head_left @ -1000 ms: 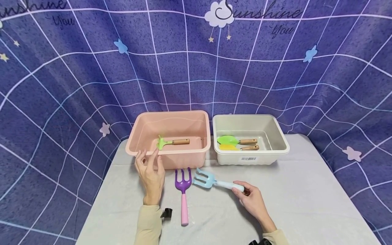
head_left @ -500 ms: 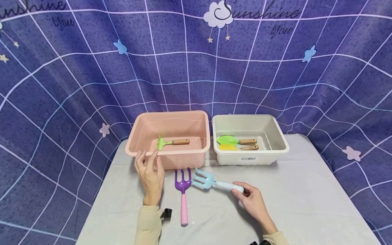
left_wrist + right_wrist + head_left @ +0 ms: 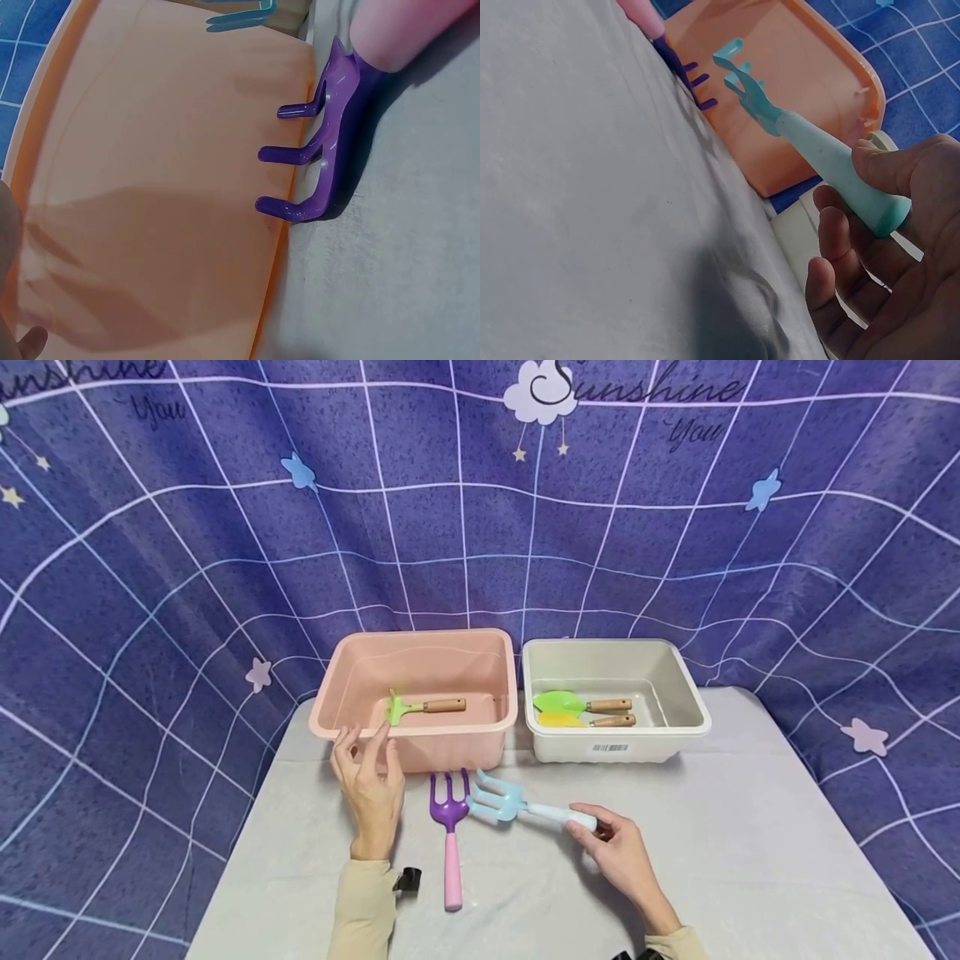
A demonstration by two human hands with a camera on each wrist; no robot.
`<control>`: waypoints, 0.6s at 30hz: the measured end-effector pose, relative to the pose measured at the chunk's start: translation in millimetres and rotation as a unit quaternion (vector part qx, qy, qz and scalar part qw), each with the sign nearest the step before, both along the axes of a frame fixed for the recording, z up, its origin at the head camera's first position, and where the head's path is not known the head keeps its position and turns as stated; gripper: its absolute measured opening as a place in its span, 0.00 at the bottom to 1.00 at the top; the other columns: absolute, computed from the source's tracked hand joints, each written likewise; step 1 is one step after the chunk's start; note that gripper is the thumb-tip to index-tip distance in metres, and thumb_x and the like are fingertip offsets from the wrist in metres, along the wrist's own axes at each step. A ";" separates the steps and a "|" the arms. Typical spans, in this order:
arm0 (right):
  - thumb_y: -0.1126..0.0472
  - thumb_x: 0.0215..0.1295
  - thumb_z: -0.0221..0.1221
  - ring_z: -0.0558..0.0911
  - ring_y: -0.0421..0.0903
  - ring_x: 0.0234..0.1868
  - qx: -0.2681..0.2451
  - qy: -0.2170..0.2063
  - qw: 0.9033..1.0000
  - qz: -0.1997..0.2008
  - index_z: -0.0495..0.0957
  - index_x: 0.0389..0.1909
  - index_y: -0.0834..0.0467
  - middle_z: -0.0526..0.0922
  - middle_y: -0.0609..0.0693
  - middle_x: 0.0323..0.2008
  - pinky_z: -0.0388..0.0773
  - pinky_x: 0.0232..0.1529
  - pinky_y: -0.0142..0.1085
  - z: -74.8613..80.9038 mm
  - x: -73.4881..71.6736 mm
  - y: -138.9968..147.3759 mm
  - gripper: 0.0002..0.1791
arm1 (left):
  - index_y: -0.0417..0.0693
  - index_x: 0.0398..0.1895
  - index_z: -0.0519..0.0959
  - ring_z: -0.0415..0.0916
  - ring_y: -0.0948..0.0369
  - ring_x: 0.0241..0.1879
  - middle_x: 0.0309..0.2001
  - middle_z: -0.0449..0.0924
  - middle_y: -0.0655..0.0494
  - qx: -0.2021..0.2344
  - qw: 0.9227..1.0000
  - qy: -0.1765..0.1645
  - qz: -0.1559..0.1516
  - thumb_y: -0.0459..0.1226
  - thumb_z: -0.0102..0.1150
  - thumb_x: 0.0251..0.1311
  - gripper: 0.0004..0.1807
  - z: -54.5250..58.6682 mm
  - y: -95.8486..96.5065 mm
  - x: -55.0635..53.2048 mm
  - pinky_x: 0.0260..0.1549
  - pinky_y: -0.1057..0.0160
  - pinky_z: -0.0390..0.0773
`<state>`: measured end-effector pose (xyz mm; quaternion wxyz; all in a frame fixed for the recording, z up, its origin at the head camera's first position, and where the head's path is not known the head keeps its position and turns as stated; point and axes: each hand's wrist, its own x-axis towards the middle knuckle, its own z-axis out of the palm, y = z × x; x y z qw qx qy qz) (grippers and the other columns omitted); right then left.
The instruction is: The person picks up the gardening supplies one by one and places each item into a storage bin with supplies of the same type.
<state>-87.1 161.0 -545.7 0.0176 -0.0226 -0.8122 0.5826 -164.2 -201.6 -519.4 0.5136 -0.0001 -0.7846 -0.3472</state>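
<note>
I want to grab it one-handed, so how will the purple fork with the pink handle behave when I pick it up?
The purple fork looks like moulded plastic, so probably stiff and light. Its flat head lying on the table suggests it won't roll. The smooth handle may be slightly slippery.

- Backdrop (image 3: 150,568): deep blue-violet with a pale grid, light blue and lilac stars, a white cloud and dark script.
- Table (image 3: 750,860): pale grey cloth.
- Left bin (image 3: 420,752): salmon pink.
- Right bin (image 3: 675,743): off-white with a barcode label.
- Rake (image 3: 498,800): light blue head, paler blue handle.
- Fork (image 3: 448,827): purple head, pink handle.
- Small rake (image 3: 420,706): green head, wooden handle.
- Trowels (image 3: 558,710): one green, one yellow, both wood-handled.
- Sleeves (image 3: 363,910): beige.
</note>
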 end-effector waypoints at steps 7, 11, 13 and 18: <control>0.60 0.63 0.75 0.79 0.35 0.25 -0.007 0.003 1.000 0.009 0.89 0.54 0.59 0.89 0.51 0.31 0.76 0.27 0.27 -0.5 0.3 -3.4 0.18 | 0.52 0.57 0.89 0.66 0.37 0.73 0.63 0.74 0.31 -0.005 1.000 0.001 0.002 0.34 0.68 0.68 0.15 -0.4 -0.7 -1.3 0.69 0.44 0.73; 0.61 0.63 0.75 0.80 0.35 0.25 -0.010 0.008 1.000 0.010 0.89 0.53 0.60 0.90 0.52 0.32 0.77 0.27 0.27 1.0 0.3 -4.1 0.18 | 0.52 0.56 0.89 0.66 0.37 0.73 0.63 0.74 0.32 -0.004 1.000 -0.002 0.002 0.34 0.68 0.68 0.15 0.3 -0.9 -0.5 0.69 0.45 0.72; 0.62 0.63 0.75 0.79 0.35 0.25 -0.010 0.009 1.000 0.010 0.89 0.53 0.60 0.89 0.52 0.31 0.76 0.27 0.27 1.4 0.2 -4.3 0.18 | 0.52 0.56 0.90 0.66 0.37 0.72 0.64 0.74 0.32 -0.001 1.000 -0.001 0.000 0.34 0.69 0.68 0.15 1.0 -0.7 -0.3 0.70 0.44 0.72; 0.62 0.63 0.75 0.80 0.35 0.26 -0.009 0.003 1.000 0.013 0.89 0.54 0.61 0.90 0.53 0.33 0.77 0.28 0.26 1.9 0.0 -5.1 0.19 | 0.52 0.56 0.90 0.66 0.36 0.72 0.63 0.75 0.31 0.001 1.000 0.006 -0.002 0.35 0.70 0.68 0.15 1.9 -0.7 -0.6 0.71 0.43 0.71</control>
